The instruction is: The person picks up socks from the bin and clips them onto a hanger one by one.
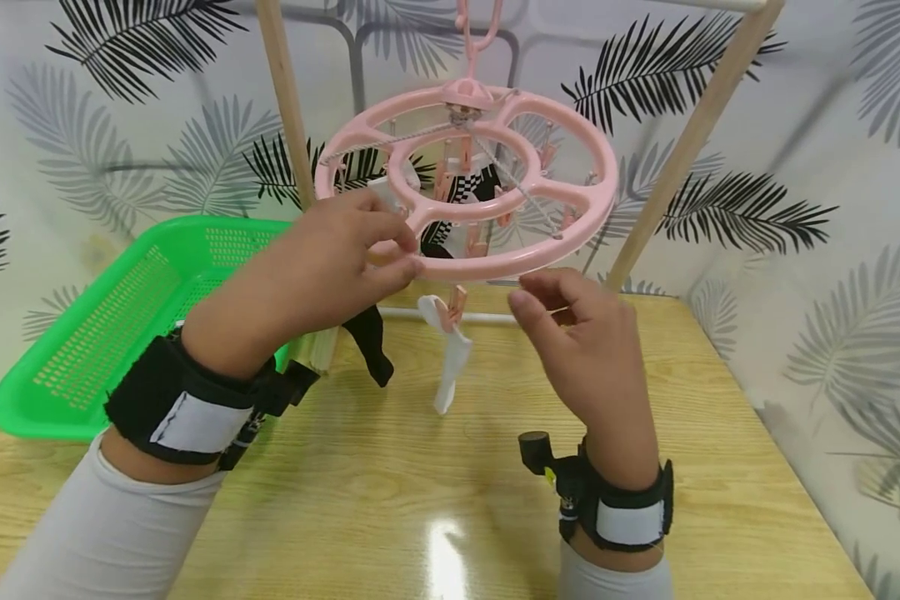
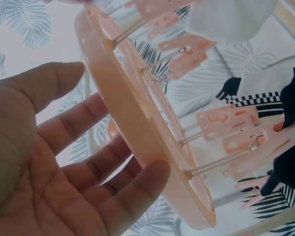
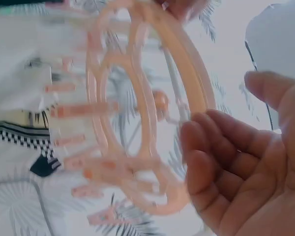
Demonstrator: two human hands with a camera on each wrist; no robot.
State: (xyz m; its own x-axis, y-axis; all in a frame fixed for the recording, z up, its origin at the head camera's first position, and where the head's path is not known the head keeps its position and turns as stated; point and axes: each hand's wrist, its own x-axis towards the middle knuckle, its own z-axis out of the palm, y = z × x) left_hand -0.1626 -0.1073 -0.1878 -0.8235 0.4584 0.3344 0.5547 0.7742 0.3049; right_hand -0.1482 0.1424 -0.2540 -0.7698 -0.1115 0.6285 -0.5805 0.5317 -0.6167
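Note:
A round pink clip hanger [image 1: 487,267] hangs in front of me, with pegs on strings below its ring. My left hand [image 1: 330,250] holds the ring's front left rim between thumb and fingers; in the left wrist view some fingertips [image 2: 96,105] pass behind the rim. My right hand [image 1: 592,342] is just below the rim's front right, its fingers loosely bent around nothing. A peg [image 1: 457,302] grips a white sock [image 1: 453,367]. A black sock [image 1: 371,342] hangs further left, partly hidden by my left hand. Checkered black-and-white socks [image 1: 465,190] show through the ring.
A green plastic basket [image 1: 67,367] stands at the left on the wooden table [image 1: 390,500]. Wooden posts [image 1: 690,158] and a white crossbar [image 1: 708,3] form a frame around the hanger. Leaf-patterned cloth [image 1: 810,275] lines the back and right side.

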